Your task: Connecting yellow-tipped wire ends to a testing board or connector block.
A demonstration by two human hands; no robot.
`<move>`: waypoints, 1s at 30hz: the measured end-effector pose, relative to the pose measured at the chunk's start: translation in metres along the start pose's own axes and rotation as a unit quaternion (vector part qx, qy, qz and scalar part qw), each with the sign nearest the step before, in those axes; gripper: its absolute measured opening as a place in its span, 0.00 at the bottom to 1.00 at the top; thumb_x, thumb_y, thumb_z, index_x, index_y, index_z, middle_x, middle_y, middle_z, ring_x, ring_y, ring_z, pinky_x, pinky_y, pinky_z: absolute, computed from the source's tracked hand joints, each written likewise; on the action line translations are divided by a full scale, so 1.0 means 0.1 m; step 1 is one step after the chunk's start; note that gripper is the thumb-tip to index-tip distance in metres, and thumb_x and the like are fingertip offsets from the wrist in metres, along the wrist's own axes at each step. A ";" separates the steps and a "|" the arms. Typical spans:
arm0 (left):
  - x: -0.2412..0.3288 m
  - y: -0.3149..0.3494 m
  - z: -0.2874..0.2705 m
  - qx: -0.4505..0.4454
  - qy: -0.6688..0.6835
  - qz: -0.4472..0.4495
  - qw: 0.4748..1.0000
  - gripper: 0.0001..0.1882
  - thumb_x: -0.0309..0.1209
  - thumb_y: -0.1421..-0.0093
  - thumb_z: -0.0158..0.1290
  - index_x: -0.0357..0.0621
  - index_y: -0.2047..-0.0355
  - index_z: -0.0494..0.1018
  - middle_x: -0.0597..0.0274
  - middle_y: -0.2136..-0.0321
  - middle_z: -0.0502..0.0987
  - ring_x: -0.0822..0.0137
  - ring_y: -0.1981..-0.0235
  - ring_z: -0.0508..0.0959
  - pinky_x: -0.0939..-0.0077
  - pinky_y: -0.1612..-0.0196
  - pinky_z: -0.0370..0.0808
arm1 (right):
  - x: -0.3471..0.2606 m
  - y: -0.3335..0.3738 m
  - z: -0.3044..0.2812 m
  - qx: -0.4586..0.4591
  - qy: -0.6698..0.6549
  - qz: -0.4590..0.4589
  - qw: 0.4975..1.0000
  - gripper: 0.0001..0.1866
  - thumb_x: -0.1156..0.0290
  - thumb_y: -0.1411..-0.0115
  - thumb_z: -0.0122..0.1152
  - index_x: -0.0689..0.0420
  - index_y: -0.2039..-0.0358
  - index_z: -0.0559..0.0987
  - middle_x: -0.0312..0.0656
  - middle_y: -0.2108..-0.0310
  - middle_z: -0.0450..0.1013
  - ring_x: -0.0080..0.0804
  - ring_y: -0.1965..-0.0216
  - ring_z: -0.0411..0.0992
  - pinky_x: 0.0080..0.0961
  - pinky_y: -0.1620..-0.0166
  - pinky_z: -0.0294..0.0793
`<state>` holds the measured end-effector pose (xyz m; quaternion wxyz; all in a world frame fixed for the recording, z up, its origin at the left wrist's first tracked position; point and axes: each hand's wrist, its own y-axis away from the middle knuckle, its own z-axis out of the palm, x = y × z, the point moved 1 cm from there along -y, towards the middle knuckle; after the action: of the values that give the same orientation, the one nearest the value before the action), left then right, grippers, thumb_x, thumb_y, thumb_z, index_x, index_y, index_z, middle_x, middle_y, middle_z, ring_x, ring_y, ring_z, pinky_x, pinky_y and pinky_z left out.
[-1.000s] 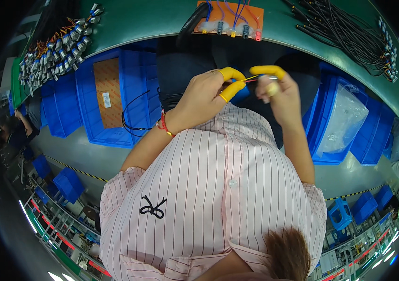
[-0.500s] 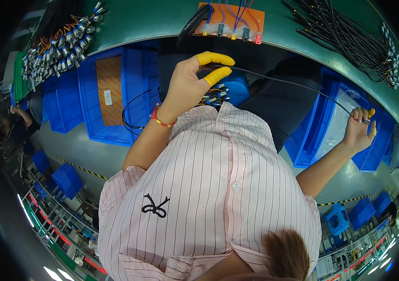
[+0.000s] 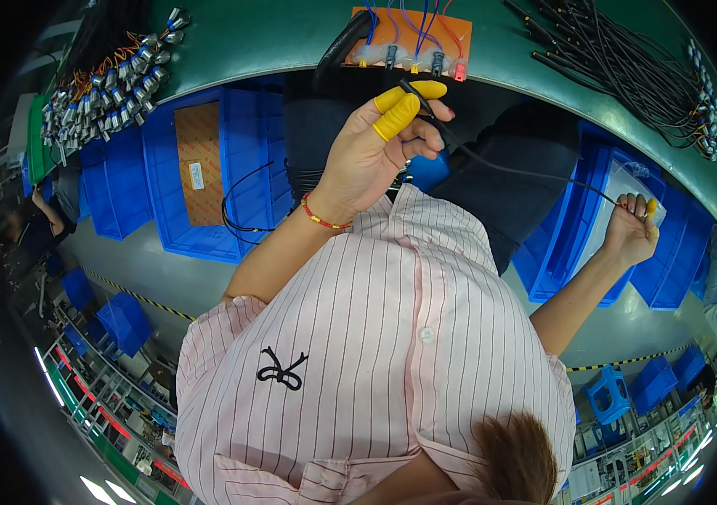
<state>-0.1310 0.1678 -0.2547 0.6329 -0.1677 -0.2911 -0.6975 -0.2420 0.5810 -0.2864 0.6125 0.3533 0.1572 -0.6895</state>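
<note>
A black cable (image 3: 535, 172) stretches across in front of me between my two hands. My left hand (image 3: 367, 156), with yellow finger cots on thumb and index finger, pinches the cable close to its left end, just below an orange board (image 3: 382, 35). The other fingers of that hand are loosely curled. Further right, my right hand (image 3: 630, 234), also with a yellow finger cot, is closed on the cable's right end. That end is mostly hidden in the fingers. The board carries coloured wires and several small connectors along its near edge.
On the green table (image 3: 249, 38), metal-tipped cable ends (image 3: 110, 93) lie at the left and a bundle of black cables (image 3: 619, 71) at the right. Blue bins (image 3: 241, 181) stand beneath. A blue stool (image 3: 607, 394) is behind me. Other people work at both sides.
My left hand has turned and now pinches the cable near its end, which points up past the fingertips. My right hand has moved slightly left and its fingers have curled in more.
</note>
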 end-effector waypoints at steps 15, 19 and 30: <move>-0.01 -0.01 -0.14 0.081 -0.039 -0.023 0.996 0.13 0.28 0.31 0.43 0.33 0.51 0.69 0.58 0.69 0.74 0.78 0.76 0.68 0.86 0.71 0.67 | 0.36 0.05 0.36 -0.043 0.057 0.031 0.997 0.09 0.71 0.57 0.52 0.62 0.76 0.69 0.41 0.76 0.58 0.30 0.72 0.55 0.28 0.63 0.53; 0.01 -0.04 -0.14 0.070 -0.018 -0.028 0.997 0.13 0.26 0.31 0.40 0.31 0.52 0.69 0.60 0.70 0.72 0.80 0.77 0.65 0.86 0.71 0.65 | 0.32 0.06 0.37 -0.046 0.071 0.010 0.996 0.08 0.71 0.57 0.52 0.62 0.77 0.69 0.41 0.76 0.59 0.30 0.72 0.55 0.28 0.63 0.54; 0.03 -0.10 -0.14 0.060 0.021 -0.062 0.996 0.17 0.33 0.30 0.42 0.32 0.48 0.68 0.67 0.74 0.67 0.82 0.78 0.60 0.90 0.73 0.61 | 0.28 0.08 0.45 -0.073 0.040 0.059 0.995 0.11 0.71 0.55 0.52 0.64 0.71 0.70 0.40 0.76 0.57 0.29 0.72 0.52 0.27 0.64 0.52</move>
<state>-0.1393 0.1569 -0.2653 0.6033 -0.0963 -0.3286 -0.7202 -0.2477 0.5297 -0.2716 0.6697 0.3433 0.2100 -0.6241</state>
